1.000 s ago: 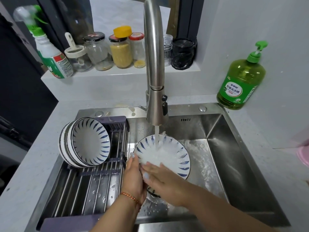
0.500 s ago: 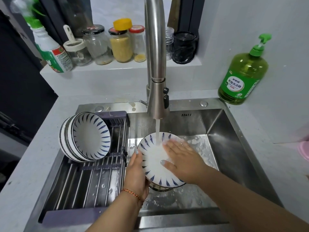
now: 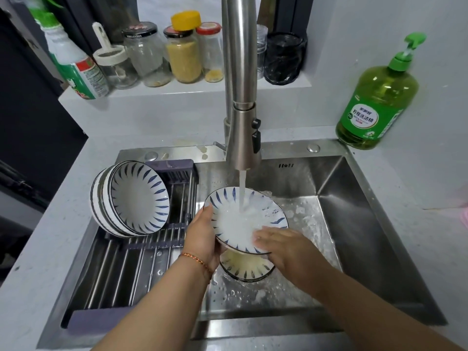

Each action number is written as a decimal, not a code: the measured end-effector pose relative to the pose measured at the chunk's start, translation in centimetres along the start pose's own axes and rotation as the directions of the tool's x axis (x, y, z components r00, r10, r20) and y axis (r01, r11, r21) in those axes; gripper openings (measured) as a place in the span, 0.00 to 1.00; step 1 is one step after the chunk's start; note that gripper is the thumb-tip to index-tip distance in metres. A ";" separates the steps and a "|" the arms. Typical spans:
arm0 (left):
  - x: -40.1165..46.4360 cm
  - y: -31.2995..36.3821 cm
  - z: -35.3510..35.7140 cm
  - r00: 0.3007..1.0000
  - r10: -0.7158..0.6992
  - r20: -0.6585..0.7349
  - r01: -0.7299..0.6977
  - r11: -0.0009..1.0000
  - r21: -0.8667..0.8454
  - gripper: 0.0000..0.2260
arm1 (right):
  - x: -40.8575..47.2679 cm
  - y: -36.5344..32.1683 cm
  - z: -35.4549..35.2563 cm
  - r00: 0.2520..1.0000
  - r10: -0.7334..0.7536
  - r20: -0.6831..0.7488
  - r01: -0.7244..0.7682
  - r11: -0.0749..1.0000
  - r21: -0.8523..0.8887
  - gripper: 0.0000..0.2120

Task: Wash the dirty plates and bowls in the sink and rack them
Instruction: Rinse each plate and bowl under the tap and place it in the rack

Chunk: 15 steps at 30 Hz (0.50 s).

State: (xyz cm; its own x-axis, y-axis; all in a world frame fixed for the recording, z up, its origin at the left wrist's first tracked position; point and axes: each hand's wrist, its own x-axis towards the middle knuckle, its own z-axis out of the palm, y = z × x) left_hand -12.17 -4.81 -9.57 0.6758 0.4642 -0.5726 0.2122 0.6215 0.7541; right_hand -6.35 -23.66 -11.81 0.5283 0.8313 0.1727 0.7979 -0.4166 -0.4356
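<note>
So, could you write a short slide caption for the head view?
Left hand holds a white blue-striped plate under the steel tap; right hand rubs it.

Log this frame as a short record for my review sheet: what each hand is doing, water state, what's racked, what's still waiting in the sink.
left hand: grips the near-left rim of the tilted bowl
right hand: fingers flat, rubbing inside the bowl
tap: running, stream lands in the bowl
rack: nested bowls on edge at its far end
sink: another bowl under the held one, yellowish inside
dish soap: on counter, far right
</note>
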 end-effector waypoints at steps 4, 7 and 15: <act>0.2 0.2 0.7 1.000 -0.030 0.007 0.030 0.999 0.039 0.17 | 0.7 -0.5 -0.4 0.998 0.051 -0.029 -0.046 0.987 0.155 0.18; -0.8 0.1 1.9 0.999 -0.035 0.030 0.034 0.999 0.033 0.14 | 1.2 -1.8 -1.2 0.945 0.324 0.048 -0.313 0.847 0.431 0.10; -3.4 -1.9 2.9 0.946 0.249 0.209 -0.316 0.852 0.417 0.22 | 2.1 -2.5 -1.5 0.837 0.530 0.139 -0.427 0.472 0.772 0.06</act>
State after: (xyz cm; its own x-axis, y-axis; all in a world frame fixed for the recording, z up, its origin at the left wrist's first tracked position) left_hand -12.80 -9.40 -8.12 0.8394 0.4618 -0.2867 0.2614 0.1195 0.9578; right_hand -6.79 -21.45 -9.05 0.8241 0.5263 -0.2094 -0.0732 -0.2676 -0.9608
